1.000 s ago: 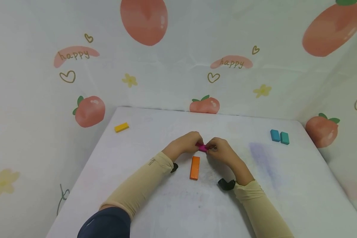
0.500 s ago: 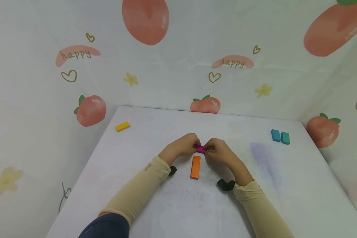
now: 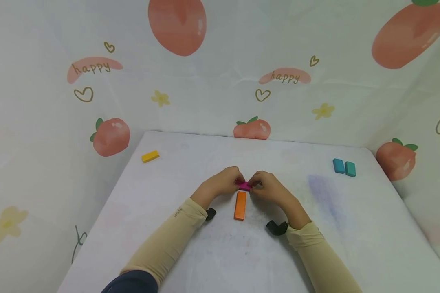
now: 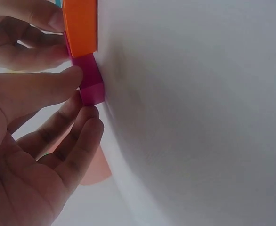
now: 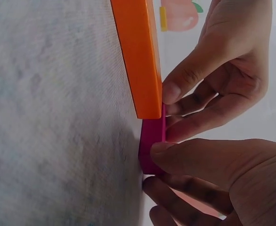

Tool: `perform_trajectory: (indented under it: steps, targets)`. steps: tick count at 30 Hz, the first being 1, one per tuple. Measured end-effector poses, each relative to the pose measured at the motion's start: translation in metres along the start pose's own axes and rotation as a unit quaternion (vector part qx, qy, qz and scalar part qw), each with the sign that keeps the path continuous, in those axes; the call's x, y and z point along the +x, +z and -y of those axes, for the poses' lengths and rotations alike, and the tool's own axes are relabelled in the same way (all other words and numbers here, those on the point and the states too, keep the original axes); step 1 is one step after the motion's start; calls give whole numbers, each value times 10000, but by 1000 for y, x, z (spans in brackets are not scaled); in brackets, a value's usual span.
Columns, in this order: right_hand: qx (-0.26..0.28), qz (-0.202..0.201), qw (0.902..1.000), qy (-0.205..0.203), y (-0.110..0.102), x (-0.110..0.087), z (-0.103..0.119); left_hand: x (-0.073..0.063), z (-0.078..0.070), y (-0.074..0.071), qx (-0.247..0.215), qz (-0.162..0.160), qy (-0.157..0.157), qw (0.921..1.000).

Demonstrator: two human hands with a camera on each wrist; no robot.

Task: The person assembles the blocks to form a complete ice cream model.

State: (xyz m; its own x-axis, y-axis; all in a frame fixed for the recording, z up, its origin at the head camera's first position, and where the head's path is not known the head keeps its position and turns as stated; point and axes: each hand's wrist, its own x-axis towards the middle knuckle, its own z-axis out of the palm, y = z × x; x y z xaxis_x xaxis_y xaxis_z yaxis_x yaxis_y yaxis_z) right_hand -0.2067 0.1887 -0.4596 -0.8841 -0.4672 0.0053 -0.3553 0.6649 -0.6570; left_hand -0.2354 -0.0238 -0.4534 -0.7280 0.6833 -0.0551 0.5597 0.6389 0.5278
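White cloth backdrop (image 3: 212, 93) w/ printed red-pink peaches (image 3: 111, 138) stands at far edge of a smooth white tabletop (image 3: 201, 260); faint purple smudge (image 3: 326, 201) right of ctr. Obs.: magenta rectangular block (image 3: 245, 186) (matl. unclear) sits approx. mid-table, long side running left-right, just beyond far end of a longer orange rectangular block (image 3: 240, 206), which lies near-to-far. Contact b/w the two: can't tell; gap v. small if any. My left hand (image 3: 221, 181) pinches the magenta block's left end; my right hand (image 3: 273, 188) pinches its right end. Hands close together, both clamped on the same pc. I wear beige sleeves (image 3: 165, 236) & a black wrist mount (image 3: 276, 228) each side. Other pcs. well apart: yellow rectangular block (image 3: 150, 156) far left; blue rectangular block (image 3: 338, 166) & teal rectangular block (image 3: 350, 169) far right, side by side w/ narrow gap. Step in hand (my judgement): squaring the magenta block crosswise at the orange block's far end, T-fashion. Next move calls for, I'd say, even pressure from both ends, block flat, w/o nudging the orange one.
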Motion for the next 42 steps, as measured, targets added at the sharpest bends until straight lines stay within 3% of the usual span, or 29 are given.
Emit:
perform_trajectory:
  steps: [7, 15, 26, 33, 42]
  targets:
    - [19, 132, 9999, -55, 1, 1, 2, -8, 1, 1, -49, -32, -110, 9999]
    - [-60, 170, 9997, -170, 3, 4, 2, -14, 1, 1, -99, -204, -14, 9997]
    - [-168, 268, 9994, -150, 1, 2, 7, -22, 0, 4, -327, -386, -165, 9986]
    - [-193, 303, 9994, -4, 2, 1, 9, -23, 0, 10, -240, -541, -169, 9981]
    - [-176, 264, 9995, -38, 0, -3, 6, -26, -10, 7, -185, -428, -293, 9985]
